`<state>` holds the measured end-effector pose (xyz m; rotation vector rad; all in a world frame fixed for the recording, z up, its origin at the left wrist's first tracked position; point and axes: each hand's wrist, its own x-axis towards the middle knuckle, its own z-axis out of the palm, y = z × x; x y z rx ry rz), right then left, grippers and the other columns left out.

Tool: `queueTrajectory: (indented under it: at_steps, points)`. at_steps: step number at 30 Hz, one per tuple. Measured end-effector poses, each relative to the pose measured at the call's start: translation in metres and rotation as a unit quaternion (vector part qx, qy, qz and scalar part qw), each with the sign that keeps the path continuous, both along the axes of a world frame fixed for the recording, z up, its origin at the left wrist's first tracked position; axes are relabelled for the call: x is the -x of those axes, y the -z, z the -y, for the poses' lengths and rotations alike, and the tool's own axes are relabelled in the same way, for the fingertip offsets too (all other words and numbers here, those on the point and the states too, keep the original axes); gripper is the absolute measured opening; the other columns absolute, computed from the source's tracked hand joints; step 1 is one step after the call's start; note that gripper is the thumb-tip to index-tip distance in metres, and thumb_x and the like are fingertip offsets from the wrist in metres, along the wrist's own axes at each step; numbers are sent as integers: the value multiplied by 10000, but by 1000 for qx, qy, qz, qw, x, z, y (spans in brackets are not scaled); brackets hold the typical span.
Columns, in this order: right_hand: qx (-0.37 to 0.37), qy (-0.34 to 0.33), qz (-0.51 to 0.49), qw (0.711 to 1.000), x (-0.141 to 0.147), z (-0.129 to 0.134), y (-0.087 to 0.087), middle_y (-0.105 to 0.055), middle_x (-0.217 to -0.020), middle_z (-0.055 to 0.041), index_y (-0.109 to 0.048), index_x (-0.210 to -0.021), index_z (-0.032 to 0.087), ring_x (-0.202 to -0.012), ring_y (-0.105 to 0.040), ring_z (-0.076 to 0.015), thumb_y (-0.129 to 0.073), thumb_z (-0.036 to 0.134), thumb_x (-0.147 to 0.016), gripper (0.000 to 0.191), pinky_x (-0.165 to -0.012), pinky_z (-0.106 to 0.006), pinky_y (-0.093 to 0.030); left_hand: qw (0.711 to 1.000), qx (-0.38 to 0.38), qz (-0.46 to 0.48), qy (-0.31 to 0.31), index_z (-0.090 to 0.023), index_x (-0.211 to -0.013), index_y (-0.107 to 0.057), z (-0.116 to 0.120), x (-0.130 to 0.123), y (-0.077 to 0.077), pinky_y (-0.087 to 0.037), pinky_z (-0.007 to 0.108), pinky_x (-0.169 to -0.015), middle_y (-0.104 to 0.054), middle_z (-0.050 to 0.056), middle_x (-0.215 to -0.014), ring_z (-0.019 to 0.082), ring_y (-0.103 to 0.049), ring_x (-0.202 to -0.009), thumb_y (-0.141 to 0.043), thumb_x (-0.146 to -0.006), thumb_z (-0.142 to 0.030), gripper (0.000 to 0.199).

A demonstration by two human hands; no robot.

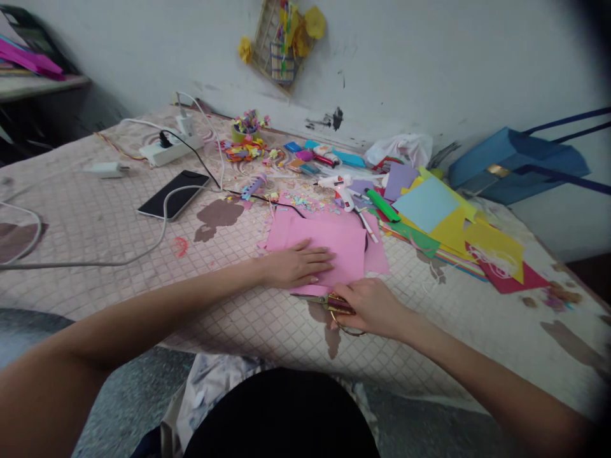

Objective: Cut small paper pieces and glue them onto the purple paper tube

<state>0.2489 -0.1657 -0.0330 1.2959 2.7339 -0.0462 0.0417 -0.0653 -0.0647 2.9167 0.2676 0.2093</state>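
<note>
My left hand (300, 264) lies flat on a sheet of pink paper (346, 248), its fingers stretched out to the right. More pink sheets (379, 257) stick out from under that one. Along the paper's near edge, my right hand (372, 306) grips a pair of scissors (340, 304) with gold-coloured handles. Their blades point left and reach the edge of the pink paper, partly covered by it. Just beyond the sheets is a white glue gun (342, 191), with small paper scraps (305, 202) strewn beside it.
A phone (172, 194), a power strip (172, 149) and cables occupy the left side. Coloured papers (429, 203), a green cutter (383, 205) and white string (494, 261) lie at right. A small flower pot (245, 131) stands at the back; a blue bag (518, 165) is at far right.
</note>
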Motion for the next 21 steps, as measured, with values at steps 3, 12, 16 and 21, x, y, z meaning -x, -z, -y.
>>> queueTrajectory:
  at_steps: [3, 12, 16, 21]
  points:
    - [-1, 4, 1, 1000, 4, 0, -2, -661, -682, -33, -538, -851, 180, -620, -612, -204, -570, 609, -720, 450, -510, -259, -210, 1000, -1, 0, 0, -190, -1393, -250, 0, 0, 1, 14, 396, -1107, -234, 69, -1474, 157, -146, -1369, -279, -940, -341, 479]
    - [-2, -4, -3, 1000, 18, -6, 0, -667, -659, -45, -552, -826, 170, -600, -611, -201, -538, 612, -742, 450, -497, -259, -207, 1000, -3, 13, 7, -178, -1390, -260, -1, 1, 4, 21, 407, -1105, -244, 80, -1470, 165, -161, -1367, -283, -935, -354, 489]
    - [-4, -4, 6, 1000, 17, -6, 2, -674, -666, -55, -567, -861, 160, -603, -614, -203, -560, 599, -739, 456, -497, -255, -220, 1000, -3, 13, 5, -198, -1394, -248, -2, 1, 5, 24, 407, -1104, -242, 71, -1471, 161, -157, -1368, -290, -935, -346, 484]
    - [-4, -5, 14, 1000, 13, -4, 1, -672, -666, -61, -572, -862, 154, -605, -616, -205, -593, 557, -740, 422, -500, -254, -234, 1000, -6, 13, 3, -188, -1389, -262, -2, 0, 5, 20, 409, -1105, -244, 70, -1471, 162, -161, -1366, -283, -937, -353, 481]
